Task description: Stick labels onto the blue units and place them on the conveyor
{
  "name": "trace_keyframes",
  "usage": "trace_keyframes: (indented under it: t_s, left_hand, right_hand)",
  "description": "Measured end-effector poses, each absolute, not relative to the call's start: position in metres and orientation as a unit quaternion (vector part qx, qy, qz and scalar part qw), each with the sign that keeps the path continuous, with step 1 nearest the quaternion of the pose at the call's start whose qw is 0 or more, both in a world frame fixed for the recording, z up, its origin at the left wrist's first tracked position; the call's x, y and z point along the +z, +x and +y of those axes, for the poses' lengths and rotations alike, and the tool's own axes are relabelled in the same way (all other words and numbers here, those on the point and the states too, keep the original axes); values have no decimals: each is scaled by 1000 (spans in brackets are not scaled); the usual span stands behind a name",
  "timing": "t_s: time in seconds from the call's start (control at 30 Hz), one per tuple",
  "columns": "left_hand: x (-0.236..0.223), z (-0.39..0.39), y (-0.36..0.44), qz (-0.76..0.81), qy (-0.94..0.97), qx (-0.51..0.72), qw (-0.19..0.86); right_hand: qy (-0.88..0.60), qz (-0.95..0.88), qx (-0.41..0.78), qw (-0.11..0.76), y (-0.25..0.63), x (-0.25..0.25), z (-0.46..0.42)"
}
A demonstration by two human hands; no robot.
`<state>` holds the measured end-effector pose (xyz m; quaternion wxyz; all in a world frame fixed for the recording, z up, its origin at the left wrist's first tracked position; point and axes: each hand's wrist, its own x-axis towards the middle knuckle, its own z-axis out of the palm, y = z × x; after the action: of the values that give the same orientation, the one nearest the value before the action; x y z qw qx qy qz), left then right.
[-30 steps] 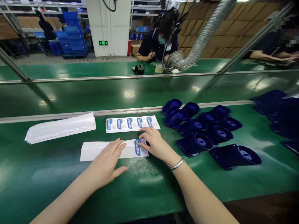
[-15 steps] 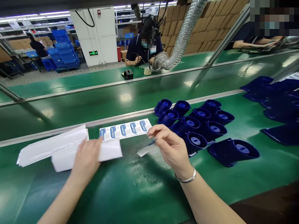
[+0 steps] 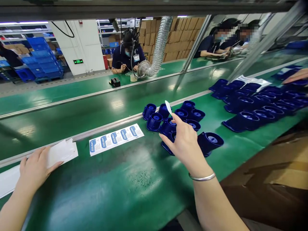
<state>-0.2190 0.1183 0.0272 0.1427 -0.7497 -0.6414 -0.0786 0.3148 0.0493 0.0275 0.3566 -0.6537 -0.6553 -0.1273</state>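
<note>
My left hand lies across a pile of white paper strips, fingers bent over the far side and thumb along the near side. My right hand is raised over the blue cups, its index finger stretched out and thumb apart. A small white label is held at the index fingertip; whether another finger presses it is hidden. Below and around that hand stand several dark blue cup-shaped parts with round discs inside. Between my hands lies a sheet of blue-and-white labels, touched by neither.
More blue parts stand in rows at the right, near another person's hand. A metal rail runs along the far edge of the green table. Co-workers sit opposite, one beside a foil duct. Cardboard boxes are below right.
My left hand has brought its white paper left onto the pile. My right hand has lifted the label up over the blue parts. The view has swung right.
</note>
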Motion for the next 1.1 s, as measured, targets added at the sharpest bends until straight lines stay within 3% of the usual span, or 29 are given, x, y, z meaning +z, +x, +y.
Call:
trace_keyframes:
  t_s: [0.1,0.2,0.4,0.5,0.63,0.73,0.83,0.93,1.1]
  left_hand:
    - [26,102,-192,-612,-763,-189,88]
    - [21,72,-143,-603,-758,-242,-55]
    - [17,9,-22,-463,-513,-273,-670]
    - [25,2,17,-337,-300,-338,-826]
    - [28,15,19,-347,-133,-484,-792]
    - [20,19,-4,-380,-138,-550,-731]
    - [10,16,-27,-366,-205,-551,-722]
    - [4,12,-40,-322,-234,-535,-745]
    - [0,17,-46,-305,-234,-527,-758]
  right_hand:
    - [-702,-648,-114,271,337,5,45]
    - [-685,-662,-81,292,343,-9,40]
    - [-494,-681,92,533,275,9,34]
    - [-348,-722,204,562,224,18,29]
    - [-202,-769,302,527,190,29,23]
    - [-197,-675,425,570,190,40,31]
    - [-242,-542,539,598,192,42,43]
    - [-279,-429,657,553,189,32,50]
    - [-312,-338,729,507,186,14,50]
